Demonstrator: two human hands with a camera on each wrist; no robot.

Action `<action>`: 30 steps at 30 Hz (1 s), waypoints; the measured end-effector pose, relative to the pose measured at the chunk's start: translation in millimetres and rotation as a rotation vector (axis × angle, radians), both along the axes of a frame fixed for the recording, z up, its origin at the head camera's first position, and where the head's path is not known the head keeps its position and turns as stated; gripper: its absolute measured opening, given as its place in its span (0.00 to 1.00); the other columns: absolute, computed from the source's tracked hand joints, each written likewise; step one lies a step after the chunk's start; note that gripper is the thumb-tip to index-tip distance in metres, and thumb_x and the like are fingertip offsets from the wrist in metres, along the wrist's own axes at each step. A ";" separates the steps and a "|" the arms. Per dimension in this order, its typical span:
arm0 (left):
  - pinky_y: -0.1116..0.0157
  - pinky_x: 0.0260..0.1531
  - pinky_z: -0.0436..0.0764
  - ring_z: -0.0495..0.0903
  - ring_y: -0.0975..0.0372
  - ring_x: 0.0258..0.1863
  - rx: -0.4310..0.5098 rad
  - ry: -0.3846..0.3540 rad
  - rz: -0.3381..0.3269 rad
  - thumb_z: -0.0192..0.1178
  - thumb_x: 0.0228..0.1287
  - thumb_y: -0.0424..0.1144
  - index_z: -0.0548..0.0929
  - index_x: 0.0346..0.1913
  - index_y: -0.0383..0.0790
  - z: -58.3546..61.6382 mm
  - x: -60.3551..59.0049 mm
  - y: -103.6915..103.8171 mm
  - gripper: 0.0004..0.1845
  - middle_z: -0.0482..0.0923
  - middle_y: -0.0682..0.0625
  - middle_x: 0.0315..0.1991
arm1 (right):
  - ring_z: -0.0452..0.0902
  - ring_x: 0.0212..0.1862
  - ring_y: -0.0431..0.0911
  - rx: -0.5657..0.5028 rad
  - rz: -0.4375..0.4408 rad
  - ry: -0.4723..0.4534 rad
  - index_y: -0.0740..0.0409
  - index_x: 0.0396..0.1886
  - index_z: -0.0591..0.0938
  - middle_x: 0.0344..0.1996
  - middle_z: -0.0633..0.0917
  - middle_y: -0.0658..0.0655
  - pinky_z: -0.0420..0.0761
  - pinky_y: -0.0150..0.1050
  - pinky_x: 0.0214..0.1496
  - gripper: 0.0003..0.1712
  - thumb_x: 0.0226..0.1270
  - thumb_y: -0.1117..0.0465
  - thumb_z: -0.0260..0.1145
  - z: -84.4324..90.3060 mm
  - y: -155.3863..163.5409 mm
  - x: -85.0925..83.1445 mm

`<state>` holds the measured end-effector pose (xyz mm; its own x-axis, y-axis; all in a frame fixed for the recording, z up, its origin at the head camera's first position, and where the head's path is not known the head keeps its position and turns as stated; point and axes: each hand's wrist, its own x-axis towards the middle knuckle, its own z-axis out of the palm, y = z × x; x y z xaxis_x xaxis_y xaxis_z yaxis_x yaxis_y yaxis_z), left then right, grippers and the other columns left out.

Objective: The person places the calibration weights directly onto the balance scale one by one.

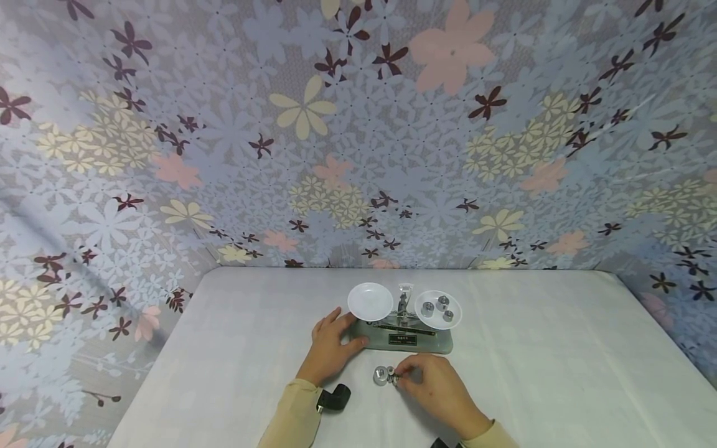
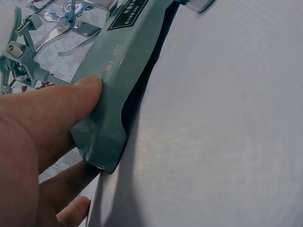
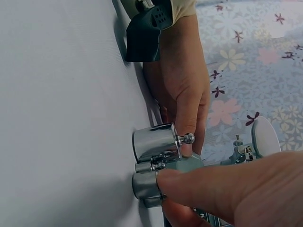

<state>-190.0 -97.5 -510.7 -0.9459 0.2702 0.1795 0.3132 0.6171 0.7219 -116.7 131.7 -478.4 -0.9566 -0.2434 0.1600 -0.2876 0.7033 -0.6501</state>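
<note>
A green balance scale [image 1: 431,342] stands on the table in the head view. Its left pan [image 1: 370,302] is bare, and its right pan [image 1: 435,320] bears three metal weights [image 1: 428,309]. My left hand [image 1: 329,350] grips the left end of the base, thumb [image 2: 83,97] on the front face and fingers partly hidden behind. In front of the scale, my right hand [image 1: 442,391] pinches a small metal weight [image 3: 146,185] between thumb and forefinger, low at the tabletop. Beside it stand a larger knobbed weight [image 3: 154,143] and smaller ones, partly covered.
The white-covered table [image 1: 560,361] reaches on both sides of the scale. Floral cloth [image 1: 364,124] rises behind the table and at its sides. A black wrist camera [image 1: 335,398] sits on the left sleeve, close to the tabletop.
</note>
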 end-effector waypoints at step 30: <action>0.38 0.71 0.48 0.59 0.42 0.74 -0.004 -0.004 0.006 0.68 0.64 0.48 0.78 0.66 0.37 0.8 0.1 0.0 0.31 0.77 0.44 0.65 | 0.76 0.33 0.30 -0.030 0.031 0.007 0.46 0.27 0.88 0.27 0.84 0.35 0.79 0.35 0.37 0.05 0.55 0.62 0.76 1.5 3.1 -1.2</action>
<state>-189.9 -97.5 -510.0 -0.9483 0.2650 0.1748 0.3067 0.6222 0.7203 -117.8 134.7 -476.9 -0.9476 -0.2677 0.1742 -0.3134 0.6742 -0.6688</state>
